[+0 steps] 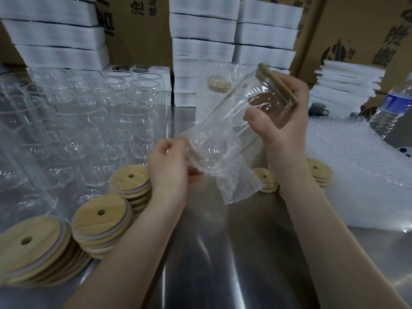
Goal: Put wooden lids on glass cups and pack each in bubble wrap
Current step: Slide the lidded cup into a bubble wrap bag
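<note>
Steel table below, cartons and white foam behind the cup, which is held in the air over the table's middle. It carries its lid and lies tilted, lid end up and to the right, base down and to the left. The right hand grips the lidded end, thumb in front and fingers curled behind. At the base end, the left hand pinches the edge of a bubble-wrap bag between thumb and fingers. The base seems to sit already inside the bag, though clear on clear makes this uncertain. The long axis runs from hand to hand, so sleeving likely means pulling the bag up toward the lid. Empty cups and spare lids lie left of the cup.
</note>
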`<state>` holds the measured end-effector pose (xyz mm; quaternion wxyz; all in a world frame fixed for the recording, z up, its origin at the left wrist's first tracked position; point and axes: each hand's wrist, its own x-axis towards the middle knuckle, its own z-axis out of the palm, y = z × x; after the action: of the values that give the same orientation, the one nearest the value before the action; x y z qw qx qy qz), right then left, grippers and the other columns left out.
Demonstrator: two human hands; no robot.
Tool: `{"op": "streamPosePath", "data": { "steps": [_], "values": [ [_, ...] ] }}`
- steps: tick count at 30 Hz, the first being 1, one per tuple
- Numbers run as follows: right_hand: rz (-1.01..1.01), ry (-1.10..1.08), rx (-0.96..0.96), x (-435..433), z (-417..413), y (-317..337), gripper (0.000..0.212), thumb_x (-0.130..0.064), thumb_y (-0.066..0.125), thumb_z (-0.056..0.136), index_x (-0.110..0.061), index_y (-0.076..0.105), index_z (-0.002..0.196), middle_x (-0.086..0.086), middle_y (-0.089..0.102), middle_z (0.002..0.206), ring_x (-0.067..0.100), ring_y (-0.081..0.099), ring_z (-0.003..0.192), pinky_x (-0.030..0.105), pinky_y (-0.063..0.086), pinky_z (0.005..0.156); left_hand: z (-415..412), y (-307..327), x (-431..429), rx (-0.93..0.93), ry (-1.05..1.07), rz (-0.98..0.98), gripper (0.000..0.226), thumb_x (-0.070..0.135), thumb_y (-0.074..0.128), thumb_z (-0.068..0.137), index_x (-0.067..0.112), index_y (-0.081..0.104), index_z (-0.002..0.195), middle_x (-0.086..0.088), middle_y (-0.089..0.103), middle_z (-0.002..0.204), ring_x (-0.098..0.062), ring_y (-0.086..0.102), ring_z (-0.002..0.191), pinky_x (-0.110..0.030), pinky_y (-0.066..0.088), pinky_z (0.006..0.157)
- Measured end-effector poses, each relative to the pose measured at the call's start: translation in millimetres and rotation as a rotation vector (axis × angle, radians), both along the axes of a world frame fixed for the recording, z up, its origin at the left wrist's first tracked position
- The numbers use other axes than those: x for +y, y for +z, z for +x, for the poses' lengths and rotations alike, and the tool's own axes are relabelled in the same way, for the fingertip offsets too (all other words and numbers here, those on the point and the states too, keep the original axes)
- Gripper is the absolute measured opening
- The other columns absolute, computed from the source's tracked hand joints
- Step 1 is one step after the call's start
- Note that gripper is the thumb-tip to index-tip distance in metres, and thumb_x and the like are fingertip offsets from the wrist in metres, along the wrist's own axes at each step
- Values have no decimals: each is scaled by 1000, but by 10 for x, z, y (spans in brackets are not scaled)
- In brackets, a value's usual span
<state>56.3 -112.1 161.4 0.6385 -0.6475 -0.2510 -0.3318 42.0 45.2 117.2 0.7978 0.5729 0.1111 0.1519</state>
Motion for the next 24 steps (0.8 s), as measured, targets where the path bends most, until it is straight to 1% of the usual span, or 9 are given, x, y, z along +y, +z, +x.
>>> {"op": "streamPosePath", "data": {
  "steps": [3,6,8,12,16,18,20,22,24],
  "values": [
    [-40,-73,-22,-8,21,-23,68,-31,77,74,-10,42,129,6,47,122,8,55,100,29,51,83,-26,1,-29,-83,66,126,20,16,62,90,16,56,71,-2,57,61,-18,56,45,-25,44,44],
    [-30,-140,-36,-19,42,-33,69,-32,78,74,-10,43,129,9,48,122,5,55,98,25,49,83,-62,8,-53,-172,124,226,24,22,66,90,22,59,67,2,56,62,-17,54,60,-36,45,62],
    [-23,-181,-33,-23,46,-33,70,-36,78,74,-12,43,129,10,49,124,8,57,97,26,50,84,-78,23,-53,-222,102,220,22,28,64,93,24,66,71,-1,64,77,-15,57,74,-38,46,75],
    [-6,-254,-2,-7,45,-30,73,-44,78,72,-15,45,129,-4,51,118,13,58,96,29,52,83,-116,48,-74,-336,-35,294,23,33,56,95,25,72,109,2,64,121,2,57,112,-21,42,101],
    [49,-306,40,-7,58,-29,72,-45,78,73,-13,46,129,-3,53,112,11,57,89,28,53,81,-108,-54,-102,-411,-197,612,67,56,66,74,54,39,136,10,36,153,-4,27,144,-29,24,119],
    [99,-314,65,-3,56,-29,71,-46,78,72,-13,47,127,-1,54,112,10,56,90,35,54,85,-79,-117,-112,-433,-235,810,97,50,76,69,65,12,139,14,18,161,-3,12,148,-27,15,118],
    [121,-329,76,16,52,-28,70,-48,77,71,-15,48,125,-1,54,110,8,55,89,37,54,86,-32,-174,-124,-474,-230,910,118,32,84,70,64,-4,142,12,7,164,0,6,149,-11,11,113],
    [119,-340,72,41,46,-38,69,-48,78,71,-16,48,125,0,55,110,12,57,89,36,54,85,31,-230,-120,-531,-147,932,119,14,82,75,50,-3,150,10,12,162,6,12,145,3,12,105],
    [121,-347,51,57,36,-47,69,-47,78,72,-14,48,126,-2,55,109,12,58,87,31,53,82,57,-251,-98,-534,-67,834,103,12,79,79,37,11,152,16,28,155,11,29,138,-3,28,105]
  ]
}}
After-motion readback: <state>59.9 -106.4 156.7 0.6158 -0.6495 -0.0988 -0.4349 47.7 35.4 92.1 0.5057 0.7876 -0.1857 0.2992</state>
